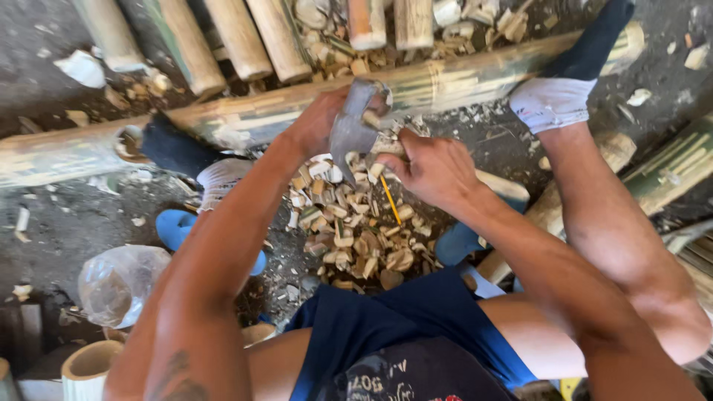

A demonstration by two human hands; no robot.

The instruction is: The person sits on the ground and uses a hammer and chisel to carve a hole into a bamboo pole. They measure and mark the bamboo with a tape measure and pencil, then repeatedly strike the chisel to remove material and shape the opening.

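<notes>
Nearest the camera, between bare knees and blue shorts (pixel 416 327), two forearms reach forward over a heap of bamboo chips (pixel 349 230) on the dirt floor. A clear plastic bag (pixel 119 286) and a cut bamboo ring (pixel 89 367) lie at lower left. Above the chips, the left hand (pixel 316 122) closes around the grey hatchet head (pixel 355 128), fingers wrapped tight. Just beside it, the right hand (pixel 434 169) pinches a small bamboo piece (pixel 386 145) against the blade, a yellow pencil (pixel 391 200) jutting below. Beyond, both socked feet brace a long bamboo pole (pixel 460 78), with cut bamboo logs (pixel 245 37) stacked farther back.
</notes>
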